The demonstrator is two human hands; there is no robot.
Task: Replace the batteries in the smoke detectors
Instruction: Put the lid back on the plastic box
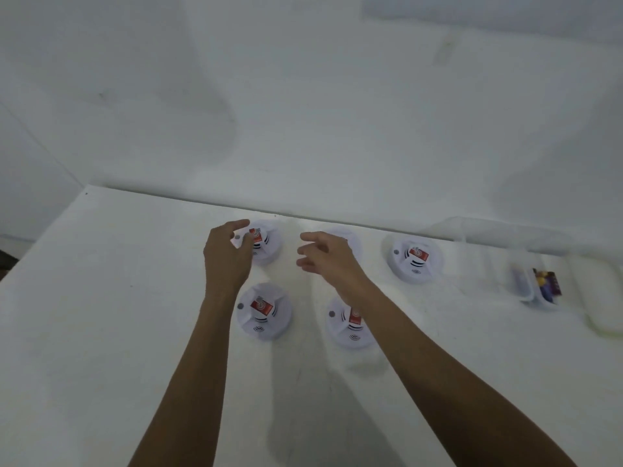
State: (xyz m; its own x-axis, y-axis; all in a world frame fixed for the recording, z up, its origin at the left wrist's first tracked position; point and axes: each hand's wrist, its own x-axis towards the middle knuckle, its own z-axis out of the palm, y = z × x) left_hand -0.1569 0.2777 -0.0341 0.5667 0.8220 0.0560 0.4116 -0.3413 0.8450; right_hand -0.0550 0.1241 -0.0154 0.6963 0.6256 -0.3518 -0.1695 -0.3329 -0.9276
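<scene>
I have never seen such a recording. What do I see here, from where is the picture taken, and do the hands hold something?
There is no machine: a person wears one camera on the head, so you look down along both arms. Five white smoke detectors lie on the white table. The left hand reaches toward the far-left detector; the right hand is over the far-middle detector. Both hands are open and hold nothing. At the right stands a clear box with small colourful things, too blurred to name.

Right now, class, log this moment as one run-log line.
left hand: at far-left detector, grip unclear | right hand: open, over far-middle detector | batteries: in tub, right
</scene>
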